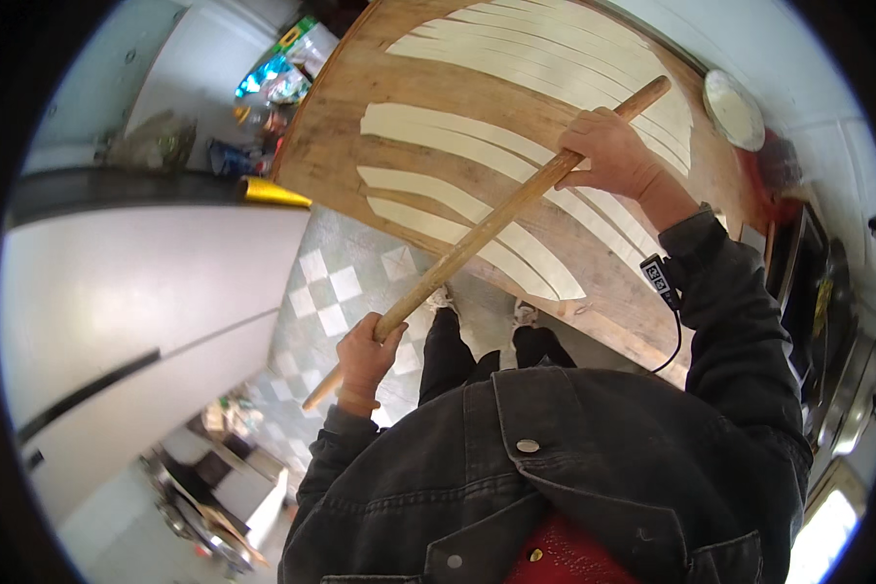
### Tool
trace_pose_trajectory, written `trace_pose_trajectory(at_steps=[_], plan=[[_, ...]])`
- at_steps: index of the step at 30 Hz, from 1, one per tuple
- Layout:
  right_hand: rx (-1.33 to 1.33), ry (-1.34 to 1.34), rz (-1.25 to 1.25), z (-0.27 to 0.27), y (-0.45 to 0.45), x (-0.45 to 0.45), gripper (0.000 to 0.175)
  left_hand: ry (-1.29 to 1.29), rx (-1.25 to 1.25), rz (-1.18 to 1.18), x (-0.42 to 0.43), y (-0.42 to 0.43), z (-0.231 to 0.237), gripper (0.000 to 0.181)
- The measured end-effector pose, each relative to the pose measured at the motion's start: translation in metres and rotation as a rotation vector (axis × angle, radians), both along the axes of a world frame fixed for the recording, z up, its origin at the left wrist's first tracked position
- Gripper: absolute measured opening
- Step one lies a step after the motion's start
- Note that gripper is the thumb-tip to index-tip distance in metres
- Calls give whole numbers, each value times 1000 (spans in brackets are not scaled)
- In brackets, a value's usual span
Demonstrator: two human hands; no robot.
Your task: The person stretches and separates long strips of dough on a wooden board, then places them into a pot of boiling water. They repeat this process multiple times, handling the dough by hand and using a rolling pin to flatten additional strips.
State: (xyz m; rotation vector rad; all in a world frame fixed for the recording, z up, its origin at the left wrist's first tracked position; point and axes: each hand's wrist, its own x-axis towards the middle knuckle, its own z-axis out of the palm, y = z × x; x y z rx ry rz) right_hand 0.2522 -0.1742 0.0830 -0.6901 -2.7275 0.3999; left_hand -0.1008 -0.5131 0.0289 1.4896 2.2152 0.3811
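A long wooden rolling pin (474, 237) slants across the view, held in both hands. My left hand (365, 354) grips it near its lower end, out over the tiled floor. Towards the upper end, my right hand (606, 150) is wrapped around it above the wooden board (482, 87). Flat strips of pale dough lie on the board beneath the pin. The largest dough sheet (540, 36), at the far side, is cut by several long slits. Nearer strips (474, 266) lie apart from one another, with bare wood between them.
A white cabinet or fridge (146, 292) stands at the left, with plastic packages (281, 77) beyond it. Beside the board's right edge is a bowl of white powder (734, 109). Pans (847, 394) stand at the far right. A cabled device (659, 281) hangs at my right sleeve.
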Motion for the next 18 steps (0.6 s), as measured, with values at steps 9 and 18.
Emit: trace_pose_trajectory(at_steps=[9,18], plan=[[151,4,163,-34,10,-43,58,79,19,202,39,-62,-9,36],[235,-94,-186,-94,28,-82,75,117,54,227,53,-74,-9,29]])
